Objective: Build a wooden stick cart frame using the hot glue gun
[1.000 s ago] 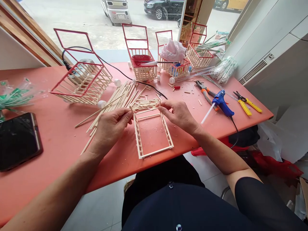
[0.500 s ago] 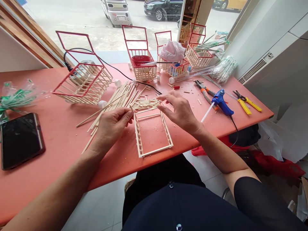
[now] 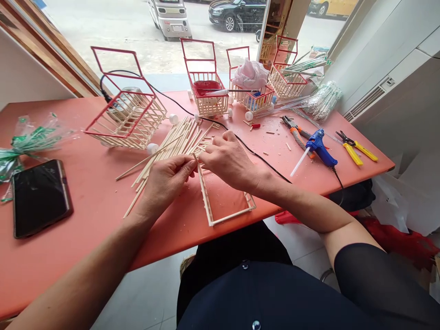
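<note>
A rectangular frame of thin pale wooden sticks (image 3: 207, 201) lies near the table's front edge, with short sticks along its sides. At its far left corner my left hand (image 3: 168, 181) is closed, thumb and forefinger pinching the frame there. My right hand (image 3: 228, 160) reaches across to that same corner. Its fingers are curled together, and what they hold, if anything, is hidden. The right hand and wrist cover the frame's far right part. Behind my hands lies a pile of long wooden sticks (image 3: 178, 140), partly covered, with short cut pieces beside it.
Several small stick carts with red trim stand behind, including a large one (image 3: 130, 119) at left. A phone (image 3: 41, 198) lies far left. At right are a blue glue gun (image 3: 321, 147), orange-handled pliers (image 3: 298, 137) and yellow-handled cutters (image 3: 357, 149). A black cable (image 3: 256, 158) crosses the table.
My right hand has moved left from the frame's far right corner to the far left corner, and its fingers have closed. My left hand keeps its pinch there. The view has shifted slightly.
</note>
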A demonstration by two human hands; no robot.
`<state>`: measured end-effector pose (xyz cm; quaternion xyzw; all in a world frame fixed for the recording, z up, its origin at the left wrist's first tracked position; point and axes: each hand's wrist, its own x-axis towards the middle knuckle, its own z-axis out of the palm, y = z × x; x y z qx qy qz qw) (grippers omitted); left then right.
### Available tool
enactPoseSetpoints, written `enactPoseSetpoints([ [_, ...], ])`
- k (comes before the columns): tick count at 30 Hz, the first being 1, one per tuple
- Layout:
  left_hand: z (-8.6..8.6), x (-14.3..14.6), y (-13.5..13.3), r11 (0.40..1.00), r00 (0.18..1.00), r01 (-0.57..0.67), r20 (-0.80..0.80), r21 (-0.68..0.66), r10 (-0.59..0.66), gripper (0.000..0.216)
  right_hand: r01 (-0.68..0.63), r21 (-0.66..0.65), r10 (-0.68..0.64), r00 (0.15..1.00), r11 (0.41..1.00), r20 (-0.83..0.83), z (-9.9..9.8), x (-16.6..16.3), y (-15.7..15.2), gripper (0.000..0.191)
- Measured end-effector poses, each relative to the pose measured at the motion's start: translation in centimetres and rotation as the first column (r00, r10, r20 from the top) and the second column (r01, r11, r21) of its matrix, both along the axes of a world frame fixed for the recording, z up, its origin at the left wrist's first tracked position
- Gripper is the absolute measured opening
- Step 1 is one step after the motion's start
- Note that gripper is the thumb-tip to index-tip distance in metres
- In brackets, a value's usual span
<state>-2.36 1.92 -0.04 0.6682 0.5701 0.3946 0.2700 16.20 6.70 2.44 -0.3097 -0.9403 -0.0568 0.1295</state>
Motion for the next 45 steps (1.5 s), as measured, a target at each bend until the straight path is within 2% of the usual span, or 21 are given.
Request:
enactPoseSetpoints([
  [11, 0.0, 0.2, -0.1, 1.000, 1.000, 0.015, 0.016, -0.021, -0.015, 0.029, -0.082, -0.131, 0.081, 0.997, 0.988, -0.014, 0.2, 0.0, 0.6, 0.029],
  [26, -0.2, 0.0, -0.1, 1.000, 0.999, 0.023, 0.029, 0.001, -0.023, 0.027, -0.056, -0.082, 0.057, 0.998, 0.995, 0.009, 0.0, 0.1, 0.4, 0.035],
  [40, -0.1, 0.1, -0.1, 0.999, 0.999, 0.002, 0.049, -0.036, 0.000, 0.025, 0.017, -0.097, -0.010, 0.997, 0.995, 0.074, 0.5, 0.3, -0.1, 0.029],
  [43, 0.1, 0.2, -0.1, 0.999, 0.999, -0.018, 0.047, -0.045, 0.021, 0.026, 0.020, -0.068, -0.018, 0.999, 0.997, 0.032, 0.6, 0.8, 0.0, 0.026],
  [45, 0.1, 0.2, -0.2, 0.999, 0.998, -0.024, 0.048, -0.048, 0.027, 0.028, 0.037, -0.032, -0.039, 0.998, 0.999, -0.054, 0.9, 1.6, 0.0, 0.023],
])
